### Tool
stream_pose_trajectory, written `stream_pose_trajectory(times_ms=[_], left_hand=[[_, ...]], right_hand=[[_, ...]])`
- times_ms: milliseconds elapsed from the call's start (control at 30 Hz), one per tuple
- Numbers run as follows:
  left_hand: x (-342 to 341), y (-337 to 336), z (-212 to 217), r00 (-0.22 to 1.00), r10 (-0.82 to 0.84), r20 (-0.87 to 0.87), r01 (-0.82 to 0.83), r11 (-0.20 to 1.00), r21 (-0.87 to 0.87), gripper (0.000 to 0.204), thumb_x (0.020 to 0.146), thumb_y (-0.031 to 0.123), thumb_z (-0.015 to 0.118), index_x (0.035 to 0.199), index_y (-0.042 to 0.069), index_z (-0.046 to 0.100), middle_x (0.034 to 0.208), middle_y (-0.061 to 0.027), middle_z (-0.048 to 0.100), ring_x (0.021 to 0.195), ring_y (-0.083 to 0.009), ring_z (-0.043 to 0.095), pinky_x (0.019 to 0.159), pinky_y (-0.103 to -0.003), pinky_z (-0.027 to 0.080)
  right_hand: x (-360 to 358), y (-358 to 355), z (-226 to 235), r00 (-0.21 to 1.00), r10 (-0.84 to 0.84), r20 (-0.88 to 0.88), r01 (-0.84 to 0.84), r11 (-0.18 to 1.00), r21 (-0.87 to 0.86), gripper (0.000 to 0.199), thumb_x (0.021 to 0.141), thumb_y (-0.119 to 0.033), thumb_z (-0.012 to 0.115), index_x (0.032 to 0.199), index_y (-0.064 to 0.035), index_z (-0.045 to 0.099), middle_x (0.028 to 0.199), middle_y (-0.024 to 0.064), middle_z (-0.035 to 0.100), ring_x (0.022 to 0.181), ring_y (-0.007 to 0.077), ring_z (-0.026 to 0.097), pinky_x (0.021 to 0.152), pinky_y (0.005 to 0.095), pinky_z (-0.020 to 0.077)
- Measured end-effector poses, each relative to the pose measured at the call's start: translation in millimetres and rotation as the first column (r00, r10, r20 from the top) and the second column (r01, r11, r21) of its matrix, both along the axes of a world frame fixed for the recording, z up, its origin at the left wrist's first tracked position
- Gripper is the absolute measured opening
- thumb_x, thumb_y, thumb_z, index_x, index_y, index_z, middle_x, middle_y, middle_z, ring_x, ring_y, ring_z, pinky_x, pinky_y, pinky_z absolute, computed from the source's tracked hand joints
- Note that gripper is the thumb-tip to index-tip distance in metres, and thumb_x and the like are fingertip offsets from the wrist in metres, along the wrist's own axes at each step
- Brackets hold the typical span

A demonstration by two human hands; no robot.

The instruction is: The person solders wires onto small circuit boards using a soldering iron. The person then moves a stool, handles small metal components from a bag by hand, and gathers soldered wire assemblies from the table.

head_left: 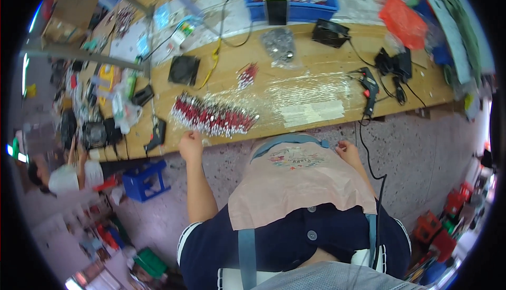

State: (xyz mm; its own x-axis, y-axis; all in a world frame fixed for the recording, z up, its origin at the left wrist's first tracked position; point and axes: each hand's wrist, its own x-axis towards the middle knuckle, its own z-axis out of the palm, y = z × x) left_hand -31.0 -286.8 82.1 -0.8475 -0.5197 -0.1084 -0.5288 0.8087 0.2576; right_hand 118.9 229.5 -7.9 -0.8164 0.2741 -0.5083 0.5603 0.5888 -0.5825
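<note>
At the table's front edge my left hand point(191, 145) is closed, its fingers curled beside a spread pile of small red-and-silver parts with white ends point(213, 117). Whatever it may hold is hidden. Off the table, to the right of my apron point(303, 184), my right hand point(348, 152) has loosely bent fingers with a gap between them and nothing visible in it. A smaller bunch of the same parts point(247, 75) lies behind the pile. Clear tape strips point(313, 113) cover the tabletop to the pile's right.
A black-handled glue gun point(370, 92) lies at the right, its cord hanging over the edge. Another gun-shaped tool point(156, 134) is at the left. Farther back are a black fan point(183, 70), a plastic bag of parts point(279, 46) and a blue bin point(292, 10). A person point(71, 176) is far left.
</note>
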Motion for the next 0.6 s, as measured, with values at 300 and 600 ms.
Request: stream_pose_trajectory(times_ms=[300,600], left_hand=[[82,-12,-2,0.993,0.108,-0.056,-0.099,0.986,0.137,0.029,0.078,0.025,0.07,0.092,0.0,0.067,0.083,-0.0162,0.065,0.076,-0.031,0.064,0.07,-0.039,0.051],[-40,-78,-10,0.912,-0.321,-0.255,0.367,0.917,0.158,0.051,0.079,0.031,0.07,0.111,-0.007,0.057,0.111,-0.0251,0.059,0.106,-0.0385,0.055,0.092,-0.043,0.043]], right_hand=[[-84,-56,26,0.931,0.364,-0.026,-0.364,0.92,-0.149,0.03,0.078,-0.016,0.068,0.103,0.0007,0.064,0.088,0.0172,0.067,0.074,0.0259,0.065,0.07,0.0351,0.0518],[-137,-209,35,0.915,0.033,0.403,0.239,0.759,-0.605,0.041,0.084,-0.016,0.068,0.119,0.0021,0.054,0.085,0.0069,0.063,0.07,0.0141,0.061,0.06,0.0243,0.0499]])
